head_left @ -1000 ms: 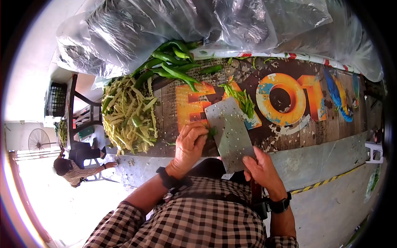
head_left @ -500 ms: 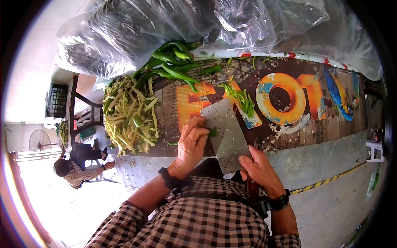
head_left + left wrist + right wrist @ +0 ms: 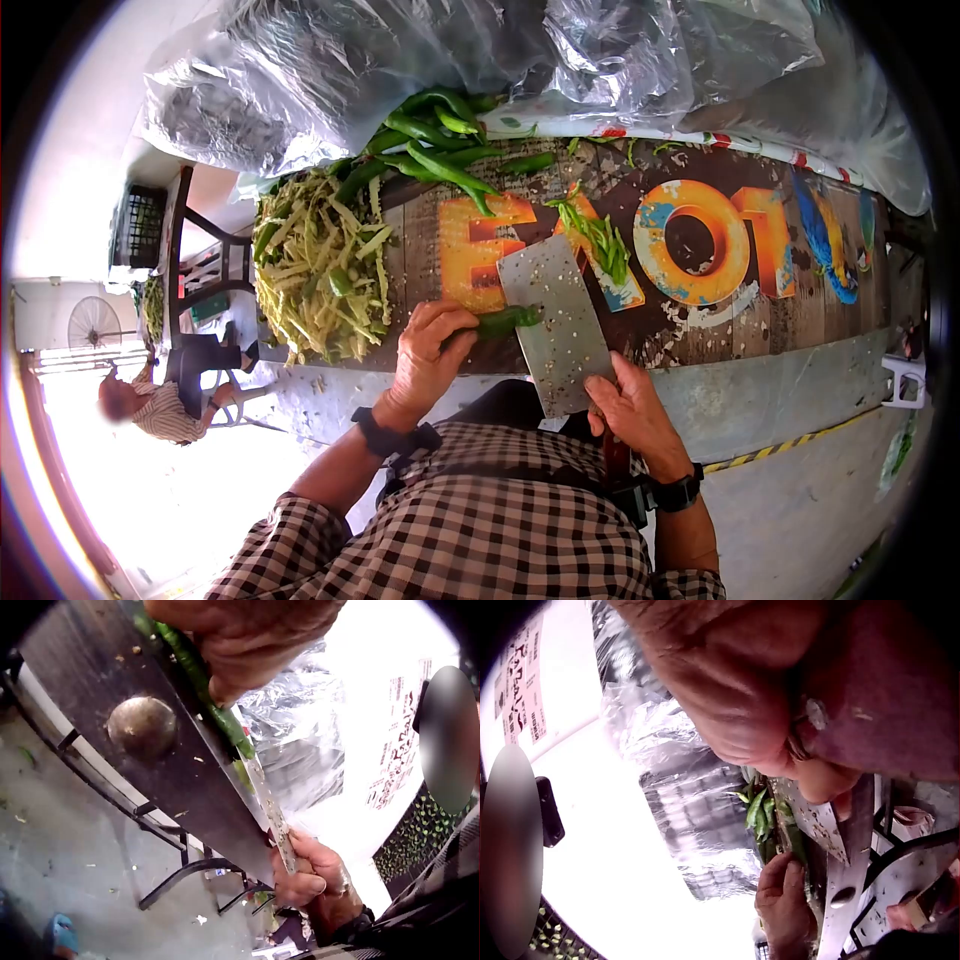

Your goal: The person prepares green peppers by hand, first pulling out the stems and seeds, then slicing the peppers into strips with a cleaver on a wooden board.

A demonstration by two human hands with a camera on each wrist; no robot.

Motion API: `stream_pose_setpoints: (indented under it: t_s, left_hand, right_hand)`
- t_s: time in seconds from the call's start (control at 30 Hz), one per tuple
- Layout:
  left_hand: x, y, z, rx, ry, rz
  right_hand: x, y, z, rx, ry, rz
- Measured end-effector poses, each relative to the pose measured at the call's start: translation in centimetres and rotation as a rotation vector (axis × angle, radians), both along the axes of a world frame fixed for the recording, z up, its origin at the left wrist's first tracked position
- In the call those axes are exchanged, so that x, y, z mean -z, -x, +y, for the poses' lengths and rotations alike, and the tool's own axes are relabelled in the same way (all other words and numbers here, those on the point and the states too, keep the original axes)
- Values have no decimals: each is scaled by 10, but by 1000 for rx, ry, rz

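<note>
My left hand (image 3: 425, 350) holds a green chili pepper (image 3: 505, 321) lengthwise over the near part of the table, its far end at the blade of a cleaver (image 3: 560, 335). In the left wrist view, fingers and thumb grip the chili pepper (image 3: 196, 679) along its side. The right hand (image 3: 635, 408) grips the cleaver, whose broad grey blade is specked with pale seeds. Seen from the right wrist, my curled fingers partly hide the blade (image 3: 814, 821). Just past the blade lies a small pile of cut green strips (image 3: 600, 240).
Pale green shredded pieces (image 3: 320, 275) are heaped at the table's left end. Whole green chili peppers (image 3: 440, 160) lie at the back, against clear plastic bags (image 3: 480, 60). The worn table (image 3: 830, 310) has printed orange letters. Another person (image 3: 165, 405) is at far left.
The left hand has moved left, away from the blade, and more of the chili pepper now shows between hand and cleaver. The cleaver has shifted only slightly.
</note>
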State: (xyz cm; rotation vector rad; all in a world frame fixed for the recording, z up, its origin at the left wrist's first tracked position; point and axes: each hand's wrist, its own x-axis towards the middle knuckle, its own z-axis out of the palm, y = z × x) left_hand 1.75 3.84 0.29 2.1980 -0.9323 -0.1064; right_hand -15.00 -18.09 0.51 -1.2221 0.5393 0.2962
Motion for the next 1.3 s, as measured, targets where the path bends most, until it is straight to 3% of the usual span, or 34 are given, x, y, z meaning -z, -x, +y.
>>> stream_pose_setpoints:
  t_s: [1.3]
  left_hand:
    - [15, 2, -2, -41, 107, -55]
  right_hand:
    - [-4, -24, 26, -93, -81, -31]
